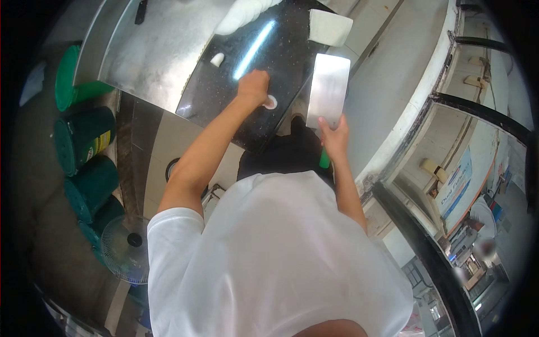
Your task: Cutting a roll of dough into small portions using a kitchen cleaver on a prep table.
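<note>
On a black speckled stone slab (198, 92), my left hand (254, 89) is closed in a loose fist, its lower edge touching a small round white dough piece (270, 102). My right hand (335, 137) grips a wide cleaver-like metal blade (329, 88) with a green handle, held up just beyond the slab's right edge. Another small white dough piece (217, 59) lies on the slab's left part. A row of overlapping thin white rounds (242, 16) lies at the far edge. Whether my left fingers hold anything is hidden.
A stainless steel table (147, 54) adjoins the slab's left side, with a dark object (141, 12) on it. A folded whitish cloth (330, 27) lies at the slab's upper right corner. Green drums (86, 139) and a fan (126, 248) stand at left; framed windows (454, 126) run along the right.
</note>
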`<state>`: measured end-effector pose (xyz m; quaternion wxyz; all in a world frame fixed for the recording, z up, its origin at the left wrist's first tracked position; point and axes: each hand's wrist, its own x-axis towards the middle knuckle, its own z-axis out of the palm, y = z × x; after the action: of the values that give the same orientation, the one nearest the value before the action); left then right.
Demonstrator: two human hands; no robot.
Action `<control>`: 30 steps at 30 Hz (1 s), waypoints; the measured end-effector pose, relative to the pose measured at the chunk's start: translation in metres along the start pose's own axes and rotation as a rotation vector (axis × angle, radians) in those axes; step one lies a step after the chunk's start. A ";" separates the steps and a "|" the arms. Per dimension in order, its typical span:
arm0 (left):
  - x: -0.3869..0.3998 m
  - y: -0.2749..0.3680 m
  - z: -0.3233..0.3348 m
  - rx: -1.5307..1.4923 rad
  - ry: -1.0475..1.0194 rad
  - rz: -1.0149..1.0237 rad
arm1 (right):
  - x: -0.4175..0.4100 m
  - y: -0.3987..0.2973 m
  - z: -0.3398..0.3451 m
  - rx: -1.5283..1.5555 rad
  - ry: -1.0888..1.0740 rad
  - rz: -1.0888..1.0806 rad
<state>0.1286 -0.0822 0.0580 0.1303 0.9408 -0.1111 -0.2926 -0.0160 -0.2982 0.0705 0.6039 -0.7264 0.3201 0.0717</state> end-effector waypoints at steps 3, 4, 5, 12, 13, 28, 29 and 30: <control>0.007 -0.007 0.000 0.029 -0.106 0.094 | 0.034 -0.023 -0.009 -0.055 -0.029 -0.150; 0.007 -0.004 -0.005 0.035 -0.103 0.091 | 0.050 -0.030 -0.013 -0.084 -0.027 -0.243; 0.005 0.002 -0.006 -0.110 -0.056 0.096 | 0.066 -0.037 -0.014 -0.078 -0.031 -0.244; 0.015 0.038 0.060 0.006 0.439 0.219 | 0.193 -0.014 -0.014 -0.283 0.031 -0.326; 0.011 0.039 0.057 -0.002 0.418 0.202 | 0.194 -0.008 -0.008 -0.594 0.070 -0.390; 0.001 0.036 0.066 -0.189 0.583 0.265 | 0.220 -0.078 -0.011 -0.595 0.072 -0.307; 0.005 0.034 0.066 -0.187 0.608 0.294 | 0.217 -0.069 -0.009 -0.596 0.080 -0.304; 0.008 0.036 0.063 -0.192 0.633 0.330 | 0.213 -0.058 -0.012 -0.547 0.093 -0.365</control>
<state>0.0939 -0.1296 0.0152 0.2913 0.9376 -0.1877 0.0289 0.1797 -0.3857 0.0175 0.3740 -0.9096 0.1808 0.0121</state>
